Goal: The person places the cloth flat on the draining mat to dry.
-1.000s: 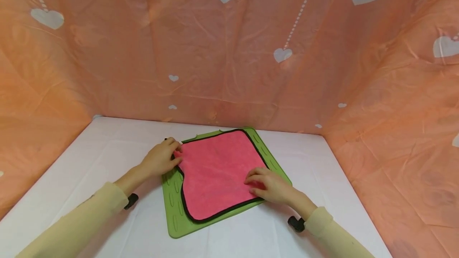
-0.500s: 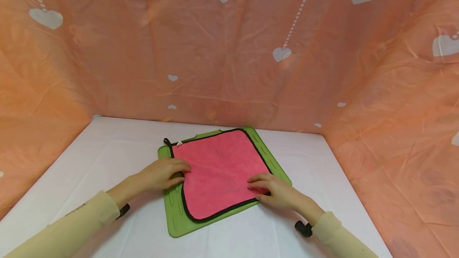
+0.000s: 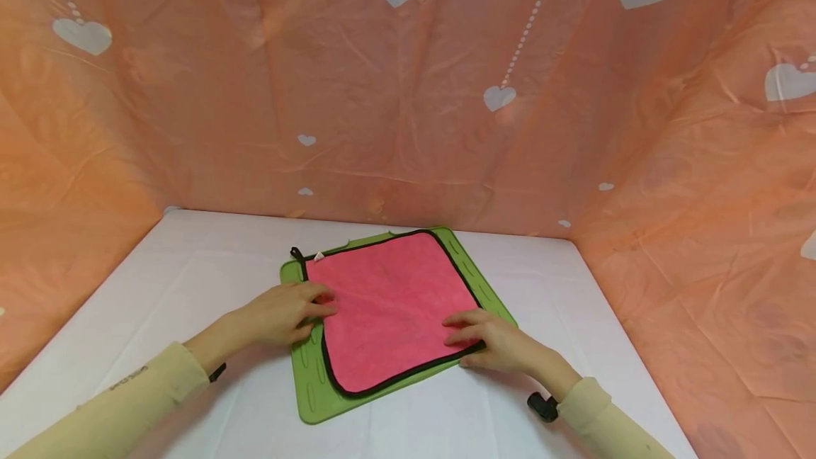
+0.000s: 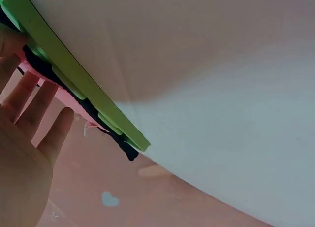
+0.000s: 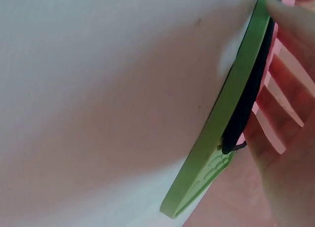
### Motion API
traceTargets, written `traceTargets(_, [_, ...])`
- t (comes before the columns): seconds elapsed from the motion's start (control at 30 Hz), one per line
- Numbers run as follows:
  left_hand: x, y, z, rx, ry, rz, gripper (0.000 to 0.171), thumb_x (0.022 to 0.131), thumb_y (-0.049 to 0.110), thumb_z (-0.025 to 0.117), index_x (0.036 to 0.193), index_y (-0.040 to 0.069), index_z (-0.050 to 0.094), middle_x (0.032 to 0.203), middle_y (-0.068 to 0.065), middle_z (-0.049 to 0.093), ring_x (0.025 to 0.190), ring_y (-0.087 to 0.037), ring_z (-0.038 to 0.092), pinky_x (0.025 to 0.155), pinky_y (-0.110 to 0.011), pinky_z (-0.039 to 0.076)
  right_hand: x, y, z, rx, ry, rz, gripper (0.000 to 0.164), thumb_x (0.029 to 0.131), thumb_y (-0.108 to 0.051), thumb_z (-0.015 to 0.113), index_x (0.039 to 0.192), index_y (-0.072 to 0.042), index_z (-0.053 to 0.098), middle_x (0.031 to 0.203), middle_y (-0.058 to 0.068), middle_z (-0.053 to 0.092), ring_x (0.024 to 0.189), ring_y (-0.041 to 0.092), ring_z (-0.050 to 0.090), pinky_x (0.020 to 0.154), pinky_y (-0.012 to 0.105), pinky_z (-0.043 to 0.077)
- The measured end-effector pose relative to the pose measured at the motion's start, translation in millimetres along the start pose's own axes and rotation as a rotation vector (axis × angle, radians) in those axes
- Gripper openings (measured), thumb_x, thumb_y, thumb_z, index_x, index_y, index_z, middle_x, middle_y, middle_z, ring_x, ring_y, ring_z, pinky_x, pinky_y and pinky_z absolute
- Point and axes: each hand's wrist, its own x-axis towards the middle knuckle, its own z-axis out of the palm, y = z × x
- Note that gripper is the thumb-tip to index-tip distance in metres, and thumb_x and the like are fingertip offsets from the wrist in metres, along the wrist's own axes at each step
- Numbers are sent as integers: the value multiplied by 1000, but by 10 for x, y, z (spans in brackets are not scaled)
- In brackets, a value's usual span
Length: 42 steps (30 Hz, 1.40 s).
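Note:
A pink cloth (image 3: pixel 389 303) with black piping, likely a small towel, lies flat over a green ridged board (image 3: pixel 310 381). Its black hanging loop (image 3: pixel 296 253) and a small white tag (image 3: pixel 319 256) show at the far left corner. On the cloth's left edge rest the fingers of my left hand (image 3: pixel 283 310), hiding part of the piping. My right hand (image 3: pixel 494 338) lies over the near right corner, fingertips on the pink fabric and thumb by the board's rim. Both wrist views show loosely extended fingers along the cloth's edge, beside the green board (image 4: pixel 74 72).
The board stands on a white-covered table (image 3: pixel 210 253). Orange sheeting with pale hearts (image 3: pixel 408 161) forms walls behind and at both sides. A black wrist device (image 3: pixel 542 406) sits at the right cuff.
My left hand has moved from the far left corner toward me along the left edge, uncovering the loop. That edge lies straighter now. My right hand has shifted slightly right and toward me.

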Motion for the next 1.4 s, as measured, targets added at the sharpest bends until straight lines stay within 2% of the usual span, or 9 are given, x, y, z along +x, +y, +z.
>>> traceTargets(0.2, [18, -70, 43, -41, 87, 23, 29, 86, 10, 80, 115, 14, 79, 112, -1, 67, 97, -21, 68, 82, -42, 58, -4, 7, 18, -10, 9, -12, 28, 88, -18, 84, 115, -21, 79, 143, 3, 61, 132, 28, 56, 108, 49, 47])
traceTargets(0.33, [36, -119, 70, -56, 138, 42, 21, 85, 13, 84, 104, 15, 76, 101, 4, 69, 87, -16, 68, 75, -38, 59, 5, 7, 36, -12, 17, -12, 25, 89, -20, 84, 114, -22, 79, 143, 2, 62, 131, 27, 56, 108, 48, 47])
traceTargets(0.53, [101, -158, 68, -64, 143, 69, 13, 85, 14, 86, 91, 17, 75, 91, 7, 67, 83, -12, 68, 72, -33, 58, 23, -5, 41, -2, 23, 1, 20, 93, -19, 80, 112, -22, 79, 141, 2, 62, 131, 26, 57, 108, 48, 47])
traceTargets(0.67, [140, -159, 11, -93, 121, 65, 8, 88, 13, 83, 92, 17, 77, 93, 7, 68, 88, -13, 69, 76, -33, 58, 24, -10, 44, 6, 26, 11, 18, 94, -17, 79, 111, -22, 80, 140, 2, 63, 130, 26, 57, 108, 48, 47])
traceTargets(0.9, [109, -142, -123, -145, 68, 63, 12, 86, 10, 84, 89, 21, 80, 95, 9, 69, 88, -11, 68, 76, -33, 57, 19, -20, 42, 13, 38, 11, 17, 94, -16, 78, 110, -22, 79, 139, 2, 63, 129, 26, 57, 107, 49, 47])
traceTargets(1.07, [28, -122, -133, -162, 4, 5, 15, 87, 16, 85, 102, 17, 84, 109, 1, 72, 96, -19, 71, 80, -40, 59, 13, -14, 42, 14, 46, 6, 17, 94, -15, 77, 110, -22, 80, 140, 3, 63, 129, 27, 57, 107, 50, 47])
traceTargets(1.17, [-10, -104, -111, -155, -2, -19, 18, 89, 19, 82, 106, 16, 84, 113, -1, 72, 100, -22, 71, 83, -44, 59, 2, -12, 40, 7, 51, -12, 18, 94, -15, 77, 111, -21, 81, 140, 4, 63, 129, 29, 57, 106, 51, 47])
traceTargets(1.27, [-21, -69, -83, -151, 24, -25, 16, 90, 21, 80, 105, 16, 84, 112, -1, 72, 100, -22, 71, 85, -45, 59, -19, -11, 33, 11, 50, -17, 20, 94, -14, 77, 113, -21, 81, 140, 5, 64, 129, 29, 58, 106, 51, 48])
traceTargets(1.4, [-22, 57, -56, -135, 45, -43, 24, 93, 28, 77, 113, 14, 80, 118, -2, 71, 107, -24, 70, 91, -48, 57, -52, -2, 20, 60, 46, 38, 26, 96, -16, 75, 123, -18, 77, 142, 3, 62, 131, 29, 56, 107, 50, 47])
